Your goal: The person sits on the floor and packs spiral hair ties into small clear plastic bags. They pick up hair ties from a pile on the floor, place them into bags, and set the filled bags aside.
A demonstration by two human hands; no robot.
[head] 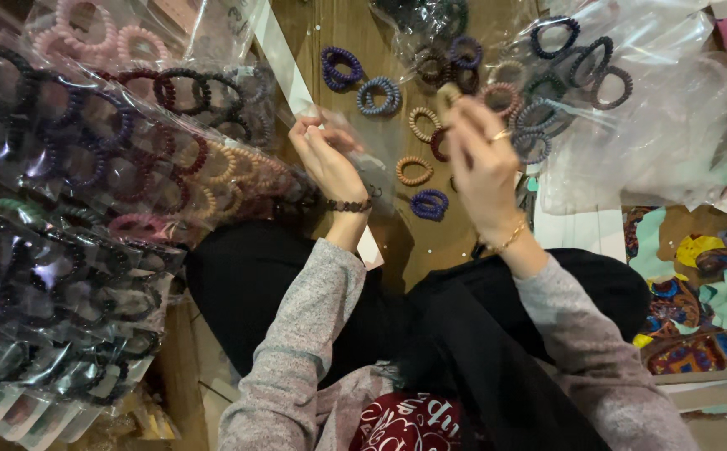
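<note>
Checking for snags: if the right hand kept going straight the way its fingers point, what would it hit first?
Probably the loose coil hair ties on the wooden floor just beyond the right hand, by the clear plastic bag. Depth is unclear.

Home packing floor, bagged hair ties [88,192]

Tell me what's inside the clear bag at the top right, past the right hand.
The clear bag holds loose spiral hair ties, dark blue, grey and brownish. Crumpled plastic and glare hide its right part, so anything there cannot be seen.
</note>
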